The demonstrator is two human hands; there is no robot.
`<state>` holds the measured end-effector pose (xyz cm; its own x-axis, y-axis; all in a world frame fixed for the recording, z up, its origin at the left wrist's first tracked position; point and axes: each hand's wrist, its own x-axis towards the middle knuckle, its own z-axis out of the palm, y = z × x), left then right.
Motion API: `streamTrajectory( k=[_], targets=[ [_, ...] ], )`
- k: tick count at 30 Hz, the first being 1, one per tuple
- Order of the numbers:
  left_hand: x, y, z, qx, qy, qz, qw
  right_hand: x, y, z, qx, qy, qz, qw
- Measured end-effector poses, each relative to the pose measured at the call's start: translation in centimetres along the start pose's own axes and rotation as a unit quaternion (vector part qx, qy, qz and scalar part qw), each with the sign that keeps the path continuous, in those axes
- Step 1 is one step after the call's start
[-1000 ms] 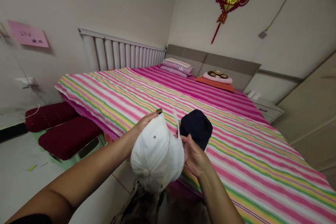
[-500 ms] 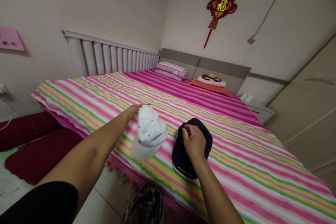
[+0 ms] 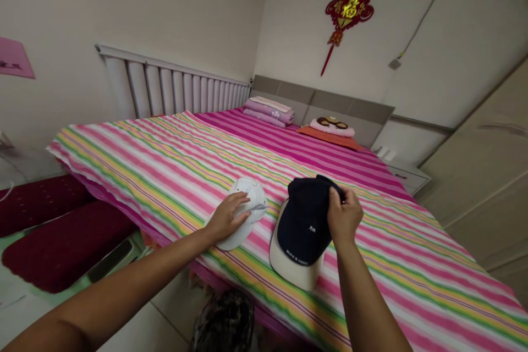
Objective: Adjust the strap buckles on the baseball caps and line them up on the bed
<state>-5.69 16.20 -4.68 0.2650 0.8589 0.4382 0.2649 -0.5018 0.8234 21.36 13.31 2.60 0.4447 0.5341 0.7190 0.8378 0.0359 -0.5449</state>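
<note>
A white cap point(image 3: 247, 210) lies on the striped bedspread point(image 3: 165, 170) near the bed's front edge. My left hand point(image 3: 226, 218) rests flat on top of it, fingers spread. Right beside it is a navy cap point(image 3: 305, 220) with a cream underside to its brim. My right hand point(image 3: 343, 218) grips the back right part of its crown and lifts that side a little off the bed.
Folded purple bedding point(image 3: 270, 110) and a pink pillow on an orange cloth point(image 3: 332, 127) lie at the headboard. Two dark red cushioned stools point(image 3: 61, 242) stand left of the bed. A nightstand point(image 3: 406, 175) and wardrobe point(image 3: 487, 176) are at the right.
The white cap went from both hands down onto the bed. My left hand moved from its far side onto its top. My right hand shifted to the navy cap and turned it up.
</note>
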Motion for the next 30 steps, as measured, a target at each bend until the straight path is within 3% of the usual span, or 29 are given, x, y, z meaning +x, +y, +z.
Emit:
streamTrajectory(
  k=[2, 4, 6, 9, 10, 14, 16, 18, 20, 25, 30],
  targets=[
    [0.0, 2.0, 1.7, -0.083, -0.029, 0.013, 0.996, 0.9, -0.8, -1.9, 0.045, 0.045, 0.008, 0.998],
    [0.5, 4.1, 3.4, -0.192, -0.063, -0.019, 0.979, 1.2, -1.7, -3.8, 0.129, 0.081, 0.016, 0.988],
    [1.3, 6.1, 4.8, -0.309, -0.077, -0.068, 0.945, 0.3, -2.5, -5.4, 0.212, 0.105, 0.027, 0.971],
    [2.1, 8.7, 5.6, -0.433, -0.107, -0.068, 0.893, -3.1, -2.9, -7.1, 0.234, 0.099, 0.033, 0.967],
    [2.2, 9.4, 5.6, -0.459, -0.123, -0.062, 0.878, -4.6, -2.8, -7.5, 0.231, 0.075, 0.020, 0.970],
    [0.7, 11.2, 5.1, -0.528, -0.154, -0.110, 0.828, -9.1, -1.9, -8.6, 0.258, -0.145, -0.061, 0.953],
    [-0.6, 11.7, 4.9, -0.541, -0.167, -0.137, 0.813, -9.8, -2.0, -9.3, 0.257, -0.149, -0.053, 0.953],
    [-2.0, 12.3, 4.9, -0.534, -0.190, -0.151, 0.810, -9.5, -2.8, -10.2, 0.229, -0.083, -0.043, 0.969],
    [-3.2, 13.0, 4.9, -0.504, -0.214, -0.155, 0.823, -8.9, -4.1, -11.1, 0.181, -0.040, -0.084, 0.979],
    [-5.3, 14.4, 5.2, -0.426, -0.258, -0.129, 0.858, -8.9, -7.1, -12.1, 0.080, -0.115, -0.286, 0.948],
    [-6.1, 14.1, 5.5, -0.370, -0.257, -0.087, 0.889, -10.1, -7.2, -11.7, 0.041, -0.110, -0.334, 0.935]
  ],
)
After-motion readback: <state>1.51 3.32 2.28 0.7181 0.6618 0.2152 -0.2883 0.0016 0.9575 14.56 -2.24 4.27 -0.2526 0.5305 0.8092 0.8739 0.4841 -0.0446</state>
